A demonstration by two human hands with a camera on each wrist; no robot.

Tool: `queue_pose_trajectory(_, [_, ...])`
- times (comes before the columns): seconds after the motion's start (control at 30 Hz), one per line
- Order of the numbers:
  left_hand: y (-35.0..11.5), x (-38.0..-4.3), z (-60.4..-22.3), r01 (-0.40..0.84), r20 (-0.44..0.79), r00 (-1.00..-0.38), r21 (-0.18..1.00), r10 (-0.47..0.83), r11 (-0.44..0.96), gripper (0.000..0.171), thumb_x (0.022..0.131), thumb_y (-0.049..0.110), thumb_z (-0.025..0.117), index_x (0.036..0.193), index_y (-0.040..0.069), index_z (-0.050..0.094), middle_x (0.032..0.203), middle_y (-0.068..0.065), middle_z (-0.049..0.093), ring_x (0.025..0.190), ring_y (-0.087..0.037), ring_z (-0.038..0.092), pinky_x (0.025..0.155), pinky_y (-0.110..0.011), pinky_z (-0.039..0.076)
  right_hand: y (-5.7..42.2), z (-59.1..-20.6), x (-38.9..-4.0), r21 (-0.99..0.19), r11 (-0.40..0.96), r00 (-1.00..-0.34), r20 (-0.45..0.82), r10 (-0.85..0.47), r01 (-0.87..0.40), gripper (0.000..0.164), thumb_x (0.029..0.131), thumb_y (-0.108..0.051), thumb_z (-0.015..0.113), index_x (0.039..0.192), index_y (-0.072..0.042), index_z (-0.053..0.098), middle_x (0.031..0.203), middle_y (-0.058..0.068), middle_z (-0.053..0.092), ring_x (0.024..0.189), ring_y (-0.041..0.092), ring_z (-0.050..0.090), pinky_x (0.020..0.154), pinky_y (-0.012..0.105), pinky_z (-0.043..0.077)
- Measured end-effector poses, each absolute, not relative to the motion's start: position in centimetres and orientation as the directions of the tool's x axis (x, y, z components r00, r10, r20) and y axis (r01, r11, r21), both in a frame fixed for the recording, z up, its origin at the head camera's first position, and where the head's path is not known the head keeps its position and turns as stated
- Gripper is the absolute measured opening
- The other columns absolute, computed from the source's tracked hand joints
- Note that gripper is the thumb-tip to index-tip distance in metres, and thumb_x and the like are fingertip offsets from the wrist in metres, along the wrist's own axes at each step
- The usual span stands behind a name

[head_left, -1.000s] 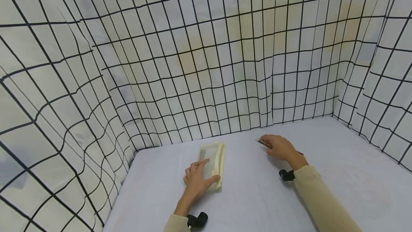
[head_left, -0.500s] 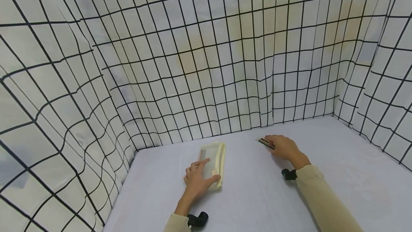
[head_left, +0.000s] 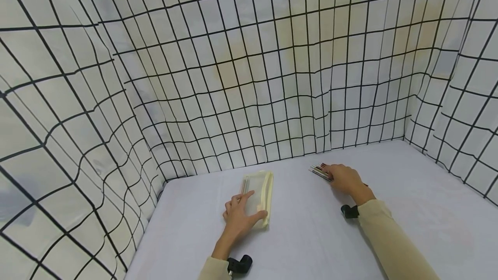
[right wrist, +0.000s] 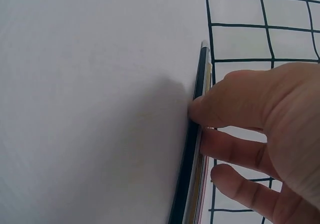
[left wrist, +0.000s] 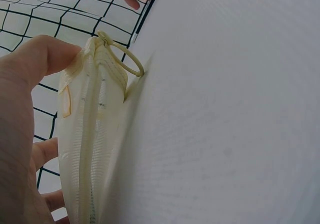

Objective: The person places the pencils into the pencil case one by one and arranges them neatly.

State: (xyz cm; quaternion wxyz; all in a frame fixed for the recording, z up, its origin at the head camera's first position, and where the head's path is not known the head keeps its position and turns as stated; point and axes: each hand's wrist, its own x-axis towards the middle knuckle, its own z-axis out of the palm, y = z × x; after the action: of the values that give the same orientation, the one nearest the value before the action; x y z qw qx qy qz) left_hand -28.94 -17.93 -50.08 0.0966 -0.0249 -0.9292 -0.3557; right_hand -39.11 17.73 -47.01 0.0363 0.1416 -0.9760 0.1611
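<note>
Pencils [head_left: 320, 173] lay in a bunch on the right of the table [head_left: 299, 232], toward its far edge. The right hand [head_left: 344, 179] grasped them, thumb and forefinger pinching the shafts, with another finger loosely bent beside them. Gathering seemed mostly done; the bunch did not look lifted, and it was well apart from the pouch [head_left: 258, 198], to the left. A few sticks [head_left: 244, 185] seemed to show through the pouch's mesh, so part of the set was probably inside; whether its zip was open, I could not tell. The left hand [head_left: 235, 216] lay across the pouch, forefinger and thumb extended, pressing rather than clenched. Both forearms reached in from the near side; beyond stood the gridded wall [head_left: 241, 128].
</note>
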Motion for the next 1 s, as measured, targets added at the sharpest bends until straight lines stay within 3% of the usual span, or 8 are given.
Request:
queue_pose_trajectory(0.57, [-17.79,-29.12,-50.33,0.116,0.2,-0.979,0.654,-0.024,0.748,0.079,0.076,0.052,0.081,0.145,0.023,0.056,0.146,-0.019,0.045,0.13,-0.044,0.034,0.1,-0.066,0.026,17.79,-47.08,-38.96,-0.312,0.907,-0.96,0.093,-0.266,-0.282,0.038,0.083,0.001,0.069,0.12,-0.007,0.071,0.086,0.002,0.067,0.073,0.019,0.054,0.063,0.034,0.044])
queue_pose_trajectory(1.0, [-17.9,-29.09,-50.31,0.115,0.203,-0.979,0.645,-0.024,0.756,0.08,0.076,0.053,0.081,0.145,0.024,0.056,0.146,-0.018,0.044,0.13,-0.044,0.034,0.1,-0.066,0.026,17.65,-46.59,-39.16,-0.416,0.873,-0.966,0.073,-0.247,-0.254,0.039,0.081,0.0,0.072,0.12,-0.003,0.069,0.092,0.007,0.07,0.076,0.021,0.058,0.066,0.034,0.048])
